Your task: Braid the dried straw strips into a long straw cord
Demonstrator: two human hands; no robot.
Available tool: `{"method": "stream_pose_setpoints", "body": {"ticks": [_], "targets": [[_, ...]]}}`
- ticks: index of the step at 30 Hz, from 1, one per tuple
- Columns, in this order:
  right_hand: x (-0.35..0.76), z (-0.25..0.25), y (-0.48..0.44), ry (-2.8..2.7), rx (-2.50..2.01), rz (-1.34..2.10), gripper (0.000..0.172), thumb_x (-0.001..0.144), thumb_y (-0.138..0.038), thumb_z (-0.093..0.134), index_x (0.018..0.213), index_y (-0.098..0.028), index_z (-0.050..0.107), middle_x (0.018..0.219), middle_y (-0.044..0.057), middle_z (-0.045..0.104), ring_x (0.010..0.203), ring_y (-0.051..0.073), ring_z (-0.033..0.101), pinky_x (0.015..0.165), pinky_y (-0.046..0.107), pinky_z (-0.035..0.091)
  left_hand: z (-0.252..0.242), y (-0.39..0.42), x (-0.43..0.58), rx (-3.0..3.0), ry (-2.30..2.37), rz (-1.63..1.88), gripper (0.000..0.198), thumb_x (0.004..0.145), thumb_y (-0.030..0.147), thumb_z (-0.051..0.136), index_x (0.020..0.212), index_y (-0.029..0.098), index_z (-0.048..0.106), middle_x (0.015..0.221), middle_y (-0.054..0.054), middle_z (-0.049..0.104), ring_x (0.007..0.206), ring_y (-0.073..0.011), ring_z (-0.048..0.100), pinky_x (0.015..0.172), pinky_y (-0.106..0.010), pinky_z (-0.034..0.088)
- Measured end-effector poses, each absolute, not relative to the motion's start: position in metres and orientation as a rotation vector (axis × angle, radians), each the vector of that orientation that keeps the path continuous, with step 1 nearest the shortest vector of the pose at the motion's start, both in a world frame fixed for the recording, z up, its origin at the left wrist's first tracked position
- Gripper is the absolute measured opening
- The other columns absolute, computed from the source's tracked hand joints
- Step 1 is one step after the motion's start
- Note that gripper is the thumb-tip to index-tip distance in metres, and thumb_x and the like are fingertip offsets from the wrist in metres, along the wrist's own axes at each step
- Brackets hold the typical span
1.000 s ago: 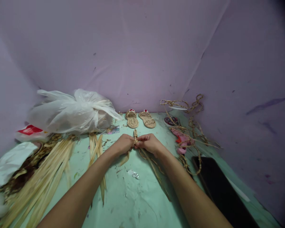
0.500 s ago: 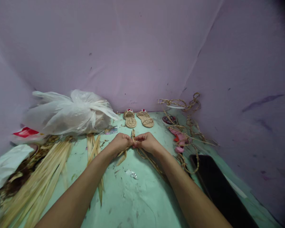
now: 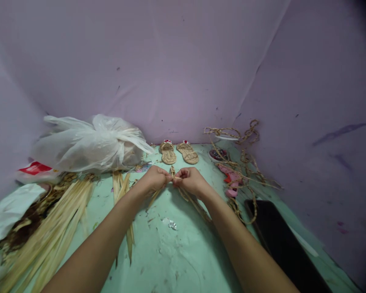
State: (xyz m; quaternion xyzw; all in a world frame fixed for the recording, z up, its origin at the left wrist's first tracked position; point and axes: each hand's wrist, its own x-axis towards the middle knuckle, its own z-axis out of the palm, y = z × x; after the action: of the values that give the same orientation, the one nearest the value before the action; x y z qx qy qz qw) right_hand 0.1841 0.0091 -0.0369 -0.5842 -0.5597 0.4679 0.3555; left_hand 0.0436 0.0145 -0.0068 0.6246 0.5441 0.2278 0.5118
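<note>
My left hand [image 3: 156, 179] and my right hand [image 3: 189, 180] meet at the middle of the green table, both closed in a pinch. Between their fingertips is a short braid of dried leaf strips [image 3: 172, 170], its worked end pointing away from me. Loose strips trail from it beneath both hands, the longer ones [image 3: 198, 207] running under my right forearm. Just beyond the braid lie two small woven slippers, the left one [image 3: 168, 154] and the right one [image 3: 188, 154], with red and white beads at their far ends. My fingers partly hide the braid's lower part.
At left stand a knotted white plastic bag [image 3: 91, 146] and a bundle of pale dried strips [image 3: 55, 228]. More strips [image 3: 121, 187] lie by my left forearm. Tangled braided cord [image 3: 247, 162], a bead container [image 3: 218, 154] and a black phone-like slab [image 3: 283, 240] occupy the right. Purple walls enclose the table.
My fingers have shifted slightly on the braid, and a strip now stretches across between my fingertips. The loose strips beneath have moved a little. The view has shifted slightly.
</note>
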Motion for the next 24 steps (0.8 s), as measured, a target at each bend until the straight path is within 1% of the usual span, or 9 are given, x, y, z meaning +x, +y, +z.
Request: {"method": "stream_pose_setpoints", "body": {"ticks": [2,4,7,9,11,13,15,19,24], "targets": [[0.182,-0.030,0.006,-1.384,-1.450,1.283,0.005,0.056,-0.009,0.056,0.056,-0.013,0.052,0.048,-0.001,0.056,0.041,0.005,0.039,0.041,0.016,0.030,-0.004,0.016,0.041,1.523,1.295,0.517,0.017,0.063,0.022,0.052,0.050,0.012,0.055,0.034,0.007,0.031,0.035,-0.0035,0.018,0.039,-0.021,0.012],[0.180,-0.024,0.004,-1.321,-1.416,1.373,0.006,0.056,-0.008,0.055,0.056,-0.013,0.051,0.047,-0.002,0.055,0.041,0.004,0.039,0.041,0.015,0.029,-0.004,0.018,0.038,1.534,1.319,0.472,0.015,0.062,0.021,0.053,0.052,0.011,0.058,0.035,0.005,0.037,0.034,-0.0039,0.020,0.038,-0.020,0.015],[0.178,-0.024,0.002,-1.263,-1.412,1.451,0.007,0.056,-0.007,0.056,0.055,-0.013,0.051,0.046,-0.002,0.055,0.041,0.005,0.041,0.043,0.015,0.031,-0.006,0.020,0.037,1.536,1.363,0.472,0.012,0.059,0.017,0.054,0.053,0.010,0.061,0.043,-0.001,0.052,0.039,-0.0064,0.036,0.042,-0.019,0.026],[0.177,-0.028,0.002,-1.284,-1.427,1.436,0.007,0.056,-0.008,0.056,0.055,-0.013,0.051,0.045,-0.003,0.055,0.041,0.005,0.042,0.044,0.016,0.033,-0.007,0.020,0.037,1.501,1.378,0.488,0.010,0.057,0.015,0.054,0.051,0.011,0.061,0.045,-0.002,0.055,0.044,-0.0082,0.042,0.045,-0.019,0.031],[0.176,-0.034,0.004,-1.355,-1.461,1.364,0.006,0.056,-0.009,0.056,0.055,-0.013,0.052,0.045,-0.003,0.054,0.040,0.005,0.040,0.043,0.016,0.031,-0.007,0.020,0.038,1.427,1.408,0.475,0.009,0.056,0.014,0.053,0.051,0.011,0.060,0.041,0.000,0.051,0.039,-0.0073,0.037,0.040,-0.019,0.026],[0.177,-0.039,0.006,-1.441,-1.504,1.265,0.004,0.056,-0.012,0.057,0.055,-0.013,0.054,0.047,-0.002,0.055,0.040,0.005,0.040,0.042,0.016,0.030,-0.008,0.020,0.039,1.359,1.415,0.469,0.008,0.055,0.016,0.053,0.050,0.012,0.056,0.035,0.003,0.041,0.033,-0.0054,0.026,0.036,-0.020,0.017],[0.178,-0.041,0.007,-1.528,-1.563,1.150,0.003,0.058,-0.016,0.058,0.058,-0.013,0.056,0.050,-0.001,0.057,0.043,0.006,0.043,0.042,0.016,0.030,-0.010,0.019,0.040,1.336,1.411,0.500,0.008,0.054,0.016,0.052,0.046,0.013,0.051,0.033,0.006,0.032,0.033,-0.0045,0.020,0.036,-0.021,0.012],[0.178,-0.033,0.001,-1.790,-1.724,0.781,0.008,0.059,-0.017,0.057,0.063,-0.014,0.064,0.057,0.002,0.062,0.053,0.011,0.052,0.048,0.019,0.032,-0.016,0.018,0.047,1.389,1.467,0.580,0.016,0.048,0.010,0.051,0.039,0.015,0.039,0.033,0.007,0.024,0.035,-0.0038,0.018,0.037,-0.022,0.009],[0.171,-0.008,-0.015,-1.934,-1.913,0.478,0.021,0.062,-0.012,0.051,0.072,-0.017,0.069,0.070,0.008,0.067,0.067,0.017,0.059,0.055,0.022,0.035,-0.021,0.018,0.054,1.319,1.484,0.679,0.019,0.044,0.005,0.050,0.037,0.015,0.035,0.034,0.007,0.026,0.037,-0.0040,0.022,0.038,-0.021,0.011]]}}
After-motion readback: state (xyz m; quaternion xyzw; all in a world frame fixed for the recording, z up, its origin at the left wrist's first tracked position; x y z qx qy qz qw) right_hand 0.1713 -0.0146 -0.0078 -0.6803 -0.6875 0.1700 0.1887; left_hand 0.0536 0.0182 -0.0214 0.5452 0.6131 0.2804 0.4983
